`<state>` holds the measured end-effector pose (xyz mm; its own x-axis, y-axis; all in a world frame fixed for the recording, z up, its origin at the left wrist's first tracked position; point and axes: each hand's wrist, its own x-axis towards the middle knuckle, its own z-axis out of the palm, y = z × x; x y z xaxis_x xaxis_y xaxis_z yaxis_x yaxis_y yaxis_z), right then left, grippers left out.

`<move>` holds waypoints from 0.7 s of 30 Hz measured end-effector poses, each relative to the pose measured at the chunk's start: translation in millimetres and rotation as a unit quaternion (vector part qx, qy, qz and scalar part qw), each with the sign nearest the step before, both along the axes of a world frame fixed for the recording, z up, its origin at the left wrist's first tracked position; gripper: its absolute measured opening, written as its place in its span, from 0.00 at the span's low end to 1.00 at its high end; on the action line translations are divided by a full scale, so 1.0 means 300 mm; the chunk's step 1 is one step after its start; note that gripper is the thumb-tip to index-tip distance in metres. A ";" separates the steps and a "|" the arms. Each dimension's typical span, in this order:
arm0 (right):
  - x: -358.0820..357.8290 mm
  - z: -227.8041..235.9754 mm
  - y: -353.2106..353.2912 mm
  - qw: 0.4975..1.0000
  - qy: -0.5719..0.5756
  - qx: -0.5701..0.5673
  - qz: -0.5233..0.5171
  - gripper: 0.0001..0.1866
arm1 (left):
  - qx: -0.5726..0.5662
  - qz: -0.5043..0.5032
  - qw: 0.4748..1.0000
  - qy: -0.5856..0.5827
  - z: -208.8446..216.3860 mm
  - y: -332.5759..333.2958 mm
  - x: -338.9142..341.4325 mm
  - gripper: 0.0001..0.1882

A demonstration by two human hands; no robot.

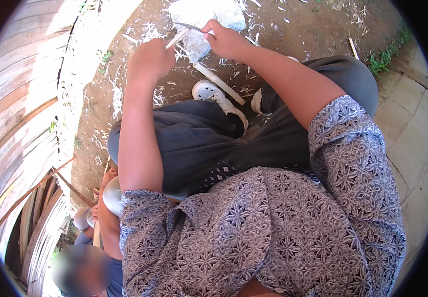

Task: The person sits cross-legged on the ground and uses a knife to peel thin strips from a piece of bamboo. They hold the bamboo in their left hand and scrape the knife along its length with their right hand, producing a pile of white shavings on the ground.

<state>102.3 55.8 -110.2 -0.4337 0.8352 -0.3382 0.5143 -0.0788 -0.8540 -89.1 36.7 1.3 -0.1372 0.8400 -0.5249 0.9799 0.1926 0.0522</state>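
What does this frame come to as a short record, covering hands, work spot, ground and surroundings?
Left hand: closed around a pale wooden stick
Right hand: gripping a knife
Blade: by the stick's far end; contact unclear
Beyond the hands: a whitish stone
Near the shoe: a longer pale wood piece, lying down
Ground: brown dirt with scattered shavings
Left side: wooden boards
Right side: paving
Others: another person, lower left

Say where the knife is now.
In the head view, the knife is near the top, left of centre, in the right hand, blade by the pale stick.
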 end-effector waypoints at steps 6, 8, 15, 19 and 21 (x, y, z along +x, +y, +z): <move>-0.005 -0.001 -0.002 1.000 -0.001 0.003 -0.018 0.13 | -0.028 -0.013 1.000 -0.003 0.025 0.030 0.015 0.21; -0.008 -0.019 -0.002 0.999 -0.030 0.026 -0.014 0.13 | -0.020 -0.016 1.000 -0.002 0.021 0.037 0.012 0.21; -0.045 0.041 -0.020 0.997 0.065 0.035 0.030 0.13 | -0.049 0.015 0.998 -0.044 0.009 0.055 -0.021 0.21; -0.077 0.080 -0.036 0.998 0.045 0.044 0.032 0.15 | -0.024 0.013 0.996 -0.086 -0.032 0.041 -0.061 0.22; -0.061 0.076 -0.027 0.998 0.035 0.050 0.024 0.15 | -0.035 -0.003 0.999 -0.040 -0.004 0.060 -0.033 0.22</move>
<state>84.0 47.6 -87.5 -0.4936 0.8409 -0.2221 0.4544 0.0316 -0.8902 -99.0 54.7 0.1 -0.0876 0.8018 -0.5911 0.9741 0.1932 0.1177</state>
